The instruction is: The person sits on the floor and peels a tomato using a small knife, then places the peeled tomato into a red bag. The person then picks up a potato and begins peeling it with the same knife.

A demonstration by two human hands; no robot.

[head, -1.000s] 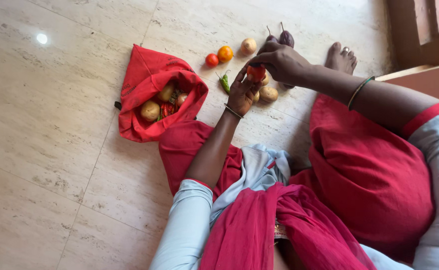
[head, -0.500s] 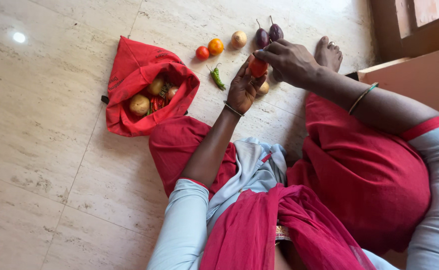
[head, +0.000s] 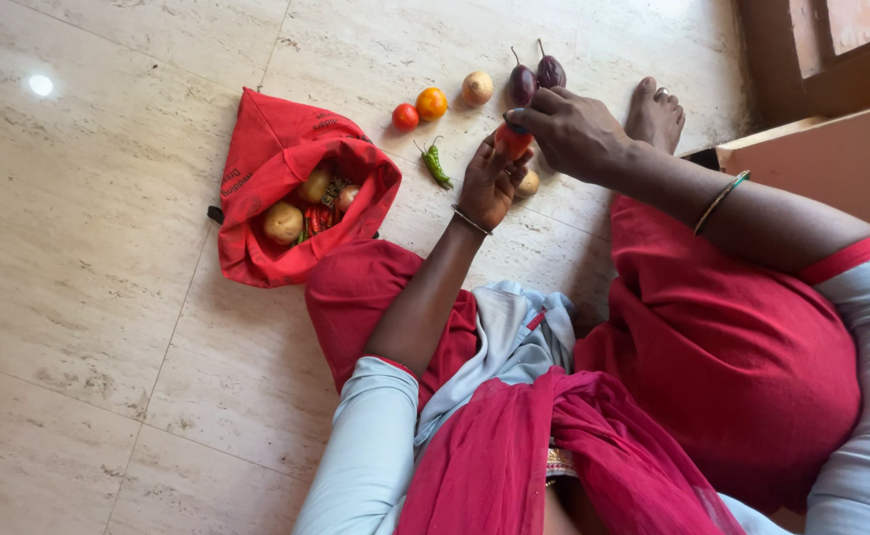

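Closest to us, red and pale blue cloth fills the bottom of the view, a red scarf [head: 514, 456] draped over our lap and a red-clad knee [head: 742, 347] off to the right. Up from there our left forearm runs forward, a thin bangle at the wrist, and our left hand [head: 487, 185] is open, palm up, cupped under a red tomato [head: 512, 142]. Our right hand [head: 573, 129] comes in from the right side, a green bangle [head: 720, 199] on that arm, fingers curled over the top of that same tomato. So both hands are on it: the left cradles from below, the right pinches from above, and the tomato sits between them, lifted just over the pale stone floor [head: 108, 327].

Just under our hands a potato [head: 527, 182] peeks out on the floor. A little left, a green chilli [head: 436, 163] lies by itself. Further left sits a red cloth bag [head: 266, 163], mouth open, with potatoes and something red inside.

Beyond our hands, a row on the floor: a small red tomato [head: 406, 117], an orange tomato [head: 432, 103] touching it, an onion [head: 477, 88] near, then two dark purple brinjals [head: 536, 77] side by side. Our bare foot [head: 655, 114] rests to the right of them.
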